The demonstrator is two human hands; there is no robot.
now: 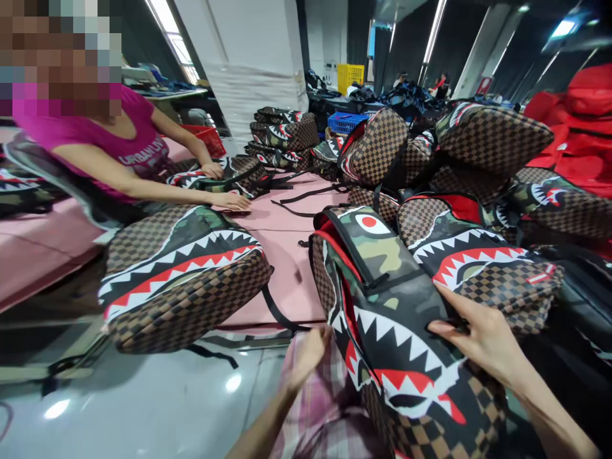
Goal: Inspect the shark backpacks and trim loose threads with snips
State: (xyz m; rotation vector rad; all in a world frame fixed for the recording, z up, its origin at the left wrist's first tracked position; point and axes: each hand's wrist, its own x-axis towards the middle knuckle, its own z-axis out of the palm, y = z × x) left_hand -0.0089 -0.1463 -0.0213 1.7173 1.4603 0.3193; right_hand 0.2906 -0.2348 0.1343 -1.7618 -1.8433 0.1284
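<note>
Shark teeth, green camo and brown checks cover the soft, boxy backpack (392, 331) on the person's lap, at the edge of the pink worktop (287, 255). Its long side runs away from the person, top end far. The right hand (482, 341) is curled tight on its right edge. The left hand (308, 354) is blurry at its left side, maybe touching; I cannot tell its grip. The floor (143, 408) is shiny grey. More bags (478, 146) are piled behind.

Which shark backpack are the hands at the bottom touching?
The backpack standing nearest the camera, with the red eye on top. The left hand and right hand are on it; the other backpacks lie apart from them.
</note>
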